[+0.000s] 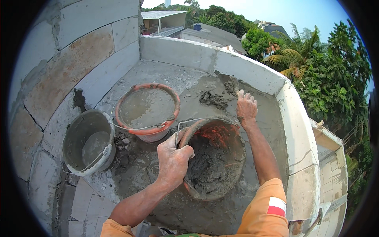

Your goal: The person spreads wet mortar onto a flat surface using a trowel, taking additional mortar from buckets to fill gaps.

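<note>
A tilted bucket [238,158] is placed on the wet floor [273,118], its mouth turned toward the person. Its rim is clamped by the left hand [173,158]; by the right hand [246,106], well apart from the other, a mortar-covered trowel [231,84] is gripped near a mortar heap [213,99]. A strip of floor is left before the low wall [296,122]. Thick mortar [209,168] is contained in the tilted bucket, smooth grey matter in the orange-rimmed bucket [176,103] and in the grey bucket [71,146]. Three buckets and one trowel are counted.
</note>
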The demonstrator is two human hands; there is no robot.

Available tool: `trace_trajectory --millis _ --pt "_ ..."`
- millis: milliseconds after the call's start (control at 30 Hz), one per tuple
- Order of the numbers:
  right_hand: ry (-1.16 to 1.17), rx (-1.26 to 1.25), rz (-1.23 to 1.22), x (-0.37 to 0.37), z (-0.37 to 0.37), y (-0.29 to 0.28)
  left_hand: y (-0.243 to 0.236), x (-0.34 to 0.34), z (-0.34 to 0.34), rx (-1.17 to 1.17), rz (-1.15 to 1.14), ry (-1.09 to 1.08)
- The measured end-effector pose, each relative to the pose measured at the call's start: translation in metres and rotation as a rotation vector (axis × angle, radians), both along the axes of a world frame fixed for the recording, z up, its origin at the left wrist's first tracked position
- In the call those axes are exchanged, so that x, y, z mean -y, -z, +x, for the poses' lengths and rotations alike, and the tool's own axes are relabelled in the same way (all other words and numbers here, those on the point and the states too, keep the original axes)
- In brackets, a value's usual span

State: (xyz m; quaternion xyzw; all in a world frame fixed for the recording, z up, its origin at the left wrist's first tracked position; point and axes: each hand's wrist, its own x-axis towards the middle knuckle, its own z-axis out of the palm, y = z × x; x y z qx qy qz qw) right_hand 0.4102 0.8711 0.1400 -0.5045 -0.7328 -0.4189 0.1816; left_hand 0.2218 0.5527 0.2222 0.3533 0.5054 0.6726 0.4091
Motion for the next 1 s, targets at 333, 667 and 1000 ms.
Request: trace_trajectory --millis 333,667,1000 --pt "-0.026 0.164 -0.217 0.012 0.025 0.031 -0.002 0.001 0.005 0.019 0.036 -0.019" --pt "-0.031 -0.595 -0.487 0.178 0.097 -0.122 -0.004 -0.005 0.008 -0.002 0.081 0.004" --pt "0.047 0.142 -0.721 0.319 0.088 -0.161 0.003 -0.003 0.017 -0.068 0.074 0.049"
